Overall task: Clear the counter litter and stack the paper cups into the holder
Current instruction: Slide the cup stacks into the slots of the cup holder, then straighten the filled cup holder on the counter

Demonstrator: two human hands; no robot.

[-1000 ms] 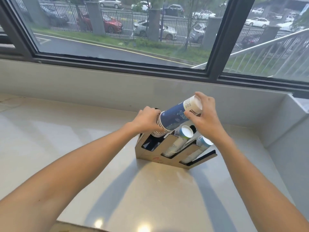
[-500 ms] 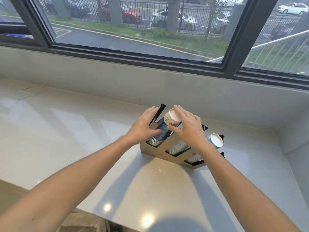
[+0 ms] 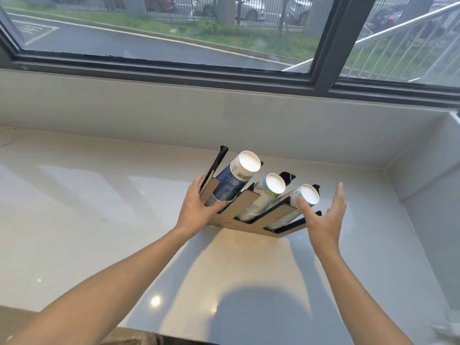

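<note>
A wooden cup holder (image 3: 245,221) with black dividers stands on the white counter (image 3: 99,220). Three slanted stacks of paper cups lie in its slots: a dark blue stack (image 3: 234,178) on the left, a pale stack (image 3: 267,192) in the middle, another pale stack (image 3: 298,200) on the right. My left hand (image 3: 199,207) rests against the holder's left end, thumb on its front face beside the blue stack. My right hand (image 3: 323,217) hovers spread at the holder's right end, thumb close to the right stack's top, holding nothing.
A low white wall (image 3: 224,120) runs behind the counter under a dark-framed window (image 3: 174,70). Another wall (image 3: 428,183) closes the counter's right side. The counter's front edge (image 3: 74,317) is near me at the bottom left.
The blue stack went from my hands down into the left slot. My right hand left it and moved to the holder's right end. My left hand slid to the holder's left end.
</note>
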